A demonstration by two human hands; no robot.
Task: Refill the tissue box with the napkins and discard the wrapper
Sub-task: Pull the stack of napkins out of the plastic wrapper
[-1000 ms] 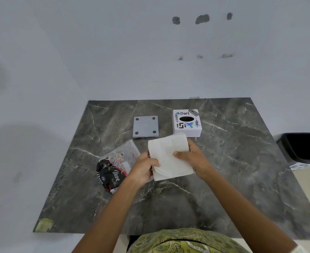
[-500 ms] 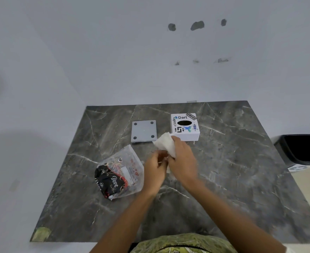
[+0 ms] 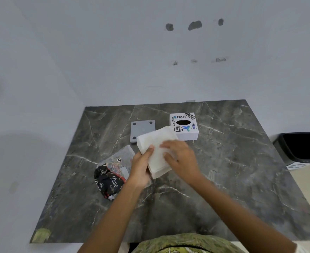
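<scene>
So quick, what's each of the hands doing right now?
Left hand: closed on the napkins, gripping their left edge.
Right hand: fingers on top of the napkins, holding them.

One head-worn wide-angle view looks forward and steeply down from close above the marble table (image 3: 223,179). A white wall (image 3: 114,52) fills its upper half

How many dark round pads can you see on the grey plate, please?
3: on the grey plate, one at the far-left corner, one at the far-right corner, one at the near-left corner. The napkins may hide a fourth.
</scene>
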